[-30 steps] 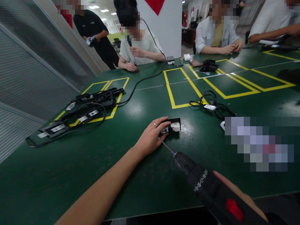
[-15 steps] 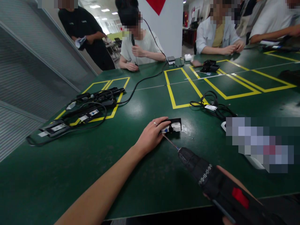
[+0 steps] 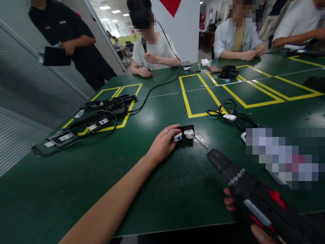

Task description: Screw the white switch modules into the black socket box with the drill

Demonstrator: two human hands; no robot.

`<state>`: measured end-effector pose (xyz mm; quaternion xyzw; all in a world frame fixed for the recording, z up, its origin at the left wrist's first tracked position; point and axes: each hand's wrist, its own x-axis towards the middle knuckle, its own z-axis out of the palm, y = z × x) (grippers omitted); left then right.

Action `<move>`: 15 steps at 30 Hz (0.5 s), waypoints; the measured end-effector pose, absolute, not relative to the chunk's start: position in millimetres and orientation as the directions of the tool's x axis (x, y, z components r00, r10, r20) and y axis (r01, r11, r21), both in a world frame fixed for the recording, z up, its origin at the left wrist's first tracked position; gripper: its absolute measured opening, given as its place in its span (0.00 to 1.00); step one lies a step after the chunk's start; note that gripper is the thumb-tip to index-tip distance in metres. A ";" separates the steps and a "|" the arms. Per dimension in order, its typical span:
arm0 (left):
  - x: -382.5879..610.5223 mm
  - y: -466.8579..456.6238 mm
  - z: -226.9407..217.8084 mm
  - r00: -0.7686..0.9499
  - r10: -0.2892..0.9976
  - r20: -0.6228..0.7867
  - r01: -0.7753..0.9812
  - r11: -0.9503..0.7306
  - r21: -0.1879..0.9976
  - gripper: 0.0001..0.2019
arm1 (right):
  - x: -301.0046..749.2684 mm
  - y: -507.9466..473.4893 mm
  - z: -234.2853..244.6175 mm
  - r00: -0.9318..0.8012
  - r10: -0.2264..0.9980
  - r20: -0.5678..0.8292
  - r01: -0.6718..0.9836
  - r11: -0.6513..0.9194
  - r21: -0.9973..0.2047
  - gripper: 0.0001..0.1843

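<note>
My left hand (image 3: 164, 140), with a ring on one finger, grips the left end of a small black-and-white part (image 3: 187, 133) on the green table. A blue mark shows on the part near my fingertips. In my right hand (image 3: 229, 200) is a black cordless drill (image 3: 243, 183) with red accents and a numbered collar. Its long thin bit (image 3: 201, 142) slants up and left, and the tip is at the right end of the part. Much of my right hand is hidden behind the drill.
Black devices with cables (image 3: 101, 117) lie on the left. A coiled black cable (image 3: 228, 115) is at right, near a pixelated object (image 3: 281, 156). Yellow tape outlines (image 3: 189, 108) mark the table (image 3: 157, 210). Across it sit other people; one person (image 3: 63, 40) stands at far left.
The drill has moved right and slightly up, its bit tip going from the part's left end to its right end. My left hand stays on the part. The standing person has shifted left.
</note>
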<state>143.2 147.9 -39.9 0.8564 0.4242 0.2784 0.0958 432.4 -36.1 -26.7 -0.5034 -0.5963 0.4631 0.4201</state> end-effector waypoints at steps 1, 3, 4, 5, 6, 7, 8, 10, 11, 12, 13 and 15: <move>143.0 148.0 -40.1 0.488 0.778 0.395 0.673 -0.624 0.398 0.18 | 434.1 -37.5 -29.9 -0.135 0.990 0.047 0.223 0.076 -0.972 0.33; 142.8 148.2 -40.3 0.491 0.777 0.394 0.677 -0.624 0.389 0.19 | 439.6 -38.7 -41.3 -0.119 0.989 0.089 0.272 0.119 -0.955 0.35; 142.7 148.3 -40.4 0.489 0.779 0.393 0.681 -0.623 0.386 0.19 | 442.9 -38.2 -48.6 -0.113 0.984 0.138 0.329 0.168 -0.929 0.36; 142.7 148.4 -40.5 0.487 0.780 0.393 0.684 -0.621 0.384 0.19 | 446.0 -37.1 -56.2 -0.115 0.980 0.165 0.359 0.196 -0.913 0.37; 142.7 148.4 -40.4 0.486 0.781 0.392 0.684 -0.619 0.385 0.19 | 448.4 -35.5 -63.2 -0.120 0.977 0.179 0.367 0.211 -0.906 0.40; 142.8 148.4 -40.3 0.485 0.782 0.392 0.684 -0.619 0.386 0.19 | 449.7 -34.0 -68.7 -0.135 0.969 0.206 0.371 0.242 -0.897 0.42; 142.8 148.4 -40.0 0.486 0.782 0.390 0.683 -0.618 0.388 0.19 | 449.7 -32.9 -72.2 -0.165 0.955 0.245 0.352 0.289 -0.890 0.43; 142.9 148.3 -39.1 0.491 0.782 0.385 0.679 -0.620 0.392 0.19 | 445.5 -33.2 -71.8 -0.149 0.960 0.238 0.359 0.276 -0.891 0.43; 143.0 148.2 -38.6 0.492 0.781 0.384 0.678 -0.621 0.393 0.19 | 441.9 -34.8 -68.4 -0.117 0.976 0.186 0.358 0.216 -0.908 0.41; 143.0 148.1 -38.1 0.494 0.780 0.384 0.677 -0.622 0.394 0.19 | 437.9 -36.9 -63.6 -0.092 0.985 0.145 0.346 0.168 -0.923 0.40; 143.2 148.0 -37.7 0.496 0.779 0.383 0.675 -0.623 0.395 0.19 | 434.1 -39.3 -58.3 -0.082 0.989 0.124 0.339 0.144 -0.930 0.40; 143.4 147.9 -37.4 0.496 0.780 0.382 0.673 -0.623 0.399 0.19 | 428.9 -43.5 -50.2 -0.074 0.993 0.097 0.330 0.116 -0.937 0.38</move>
